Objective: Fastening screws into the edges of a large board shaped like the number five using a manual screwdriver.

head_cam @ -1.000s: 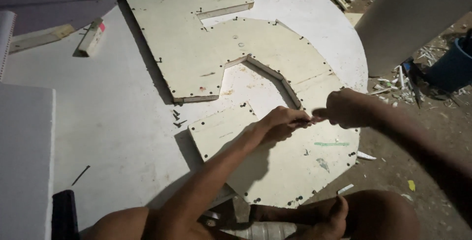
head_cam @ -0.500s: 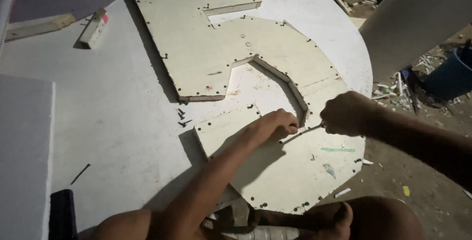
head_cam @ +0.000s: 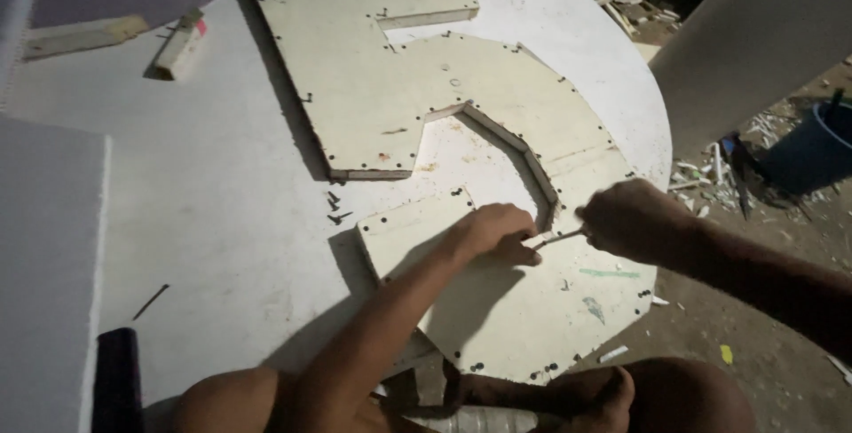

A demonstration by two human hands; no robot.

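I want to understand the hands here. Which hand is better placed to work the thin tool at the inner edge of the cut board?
Probably the right hand: it already grips the thin tool, whose tip lies at the left hand. The left hand rests on the cut board, apparently steadying the spot.

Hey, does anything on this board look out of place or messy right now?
A few dark loose screws lie scattered on the white board, left of the cream cut-out panel. Scraps litter the dirt floor on the right.

Matt, scuffed cream wooden panel (head_cam: 497, 318)
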